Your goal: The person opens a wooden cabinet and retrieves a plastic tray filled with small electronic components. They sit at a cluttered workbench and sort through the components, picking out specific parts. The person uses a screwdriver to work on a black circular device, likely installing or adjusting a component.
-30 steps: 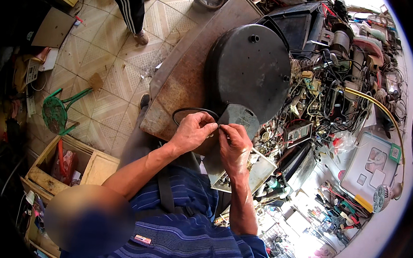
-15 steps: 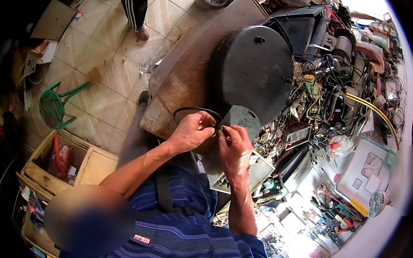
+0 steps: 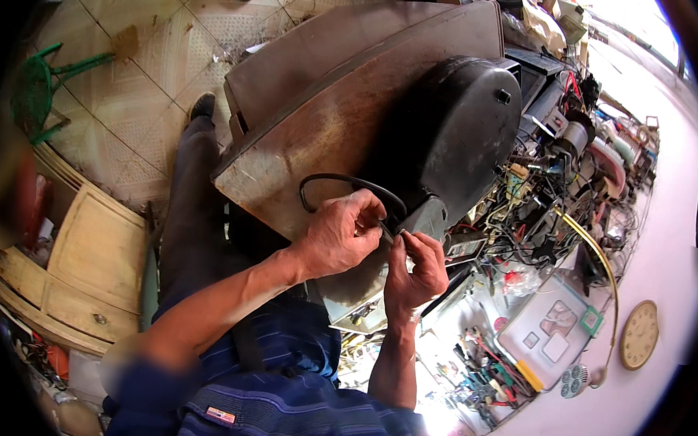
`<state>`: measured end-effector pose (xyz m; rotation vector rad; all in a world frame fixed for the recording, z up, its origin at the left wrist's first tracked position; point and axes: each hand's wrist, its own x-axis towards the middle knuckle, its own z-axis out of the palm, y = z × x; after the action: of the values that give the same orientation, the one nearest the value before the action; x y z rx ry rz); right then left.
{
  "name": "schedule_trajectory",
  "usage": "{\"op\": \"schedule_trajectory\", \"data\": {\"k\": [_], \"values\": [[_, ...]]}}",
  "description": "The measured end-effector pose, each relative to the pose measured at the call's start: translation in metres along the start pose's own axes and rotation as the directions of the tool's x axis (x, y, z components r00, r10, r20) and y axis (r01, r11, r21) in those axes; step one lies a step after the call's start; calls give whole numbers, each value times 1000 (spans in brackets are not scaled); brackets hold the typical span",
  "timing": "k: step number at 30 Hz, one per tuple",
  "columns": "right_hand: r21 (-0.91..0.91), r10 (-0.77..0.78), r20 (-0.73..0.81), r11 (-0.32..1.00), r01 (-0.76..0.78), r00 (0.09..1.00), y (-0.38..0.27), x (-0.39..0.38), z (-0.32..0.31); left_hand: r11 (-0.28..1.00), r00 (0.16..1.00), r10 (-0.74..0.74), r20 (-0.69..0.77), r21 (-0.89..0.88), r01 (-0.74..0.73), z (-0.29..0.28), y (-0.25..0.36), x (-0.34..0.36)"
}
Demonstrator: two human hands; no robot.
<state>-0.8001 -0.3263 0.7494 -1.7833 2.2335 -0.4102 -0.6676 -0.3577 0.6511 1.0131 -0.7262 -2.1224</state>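
Observation:
A black cable (image 3: 353, 178) loops over the worn brown tabletop (image 3: 277, 163) and runs down to my hands. My left hand (image 3: 342, 232) is closed in a pinch on the cable near its end. Close beside it, thumb and forefinger of my right hand (image 3: 416, 270) pinch together at the cable's tip; whatever small piece they hold is too small to make out. Just beyond the hands stands a large round black appliance (image 3: 473, 142), with a small grey-black bracket-like part (image 3: 429, 217) at its near side.
Tangled wires and old electrical parts (image 3: 552, 181) crowd the right side. Past them are a pale plastic case (image 3: 552, 327), hand tools (image 3: 487, 375) and a round clock (image 3: 640, 334) on the wall. A green stool (image 3: 33, 95) and a wooden cabinet (image 3: 98, 264) stand at left.
The whole view has shifted and tilted, so the black appliance shows more of its side. Both hands stay pinched close together, and the right hand has turned slightly.

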Motion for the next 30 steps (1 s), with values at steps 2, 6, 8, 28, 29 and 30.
{"op": "schedule_trajectory", "data": {"k": [2, 6, 8, 28, 29, 30], "values": [[12, -33, -5, 999, 33, 999, 5, -2, 0, 999, 999, 33, -1, -25, -33, 0, -5, 1], [31, -31, -15, 999, 31, 999, 11, 0, 1, 993, 995, 98, -12, -59, -99, 2, -10, 2], [79, -9, -29, 997, 11, 1000, 13, 1, 2, 992, 993, 114, -24, -57, -115, 3, -11, 2], [-104, -196, 15, 975, 197, 980, -1, -9, 0, 972, 971, 224, -81, 87, -217, 7, -6, -5], [-63, -186, 27, 980, 188, 982, -1, -8, -1, 954, 961, 266, -81, 166, -250, 8, -1, -8], [-21, -174, 38, 984, 175, 984, -2, -6, -3, 928, 949, 306, -75, 247, -279, 9, 5, -11]]}}
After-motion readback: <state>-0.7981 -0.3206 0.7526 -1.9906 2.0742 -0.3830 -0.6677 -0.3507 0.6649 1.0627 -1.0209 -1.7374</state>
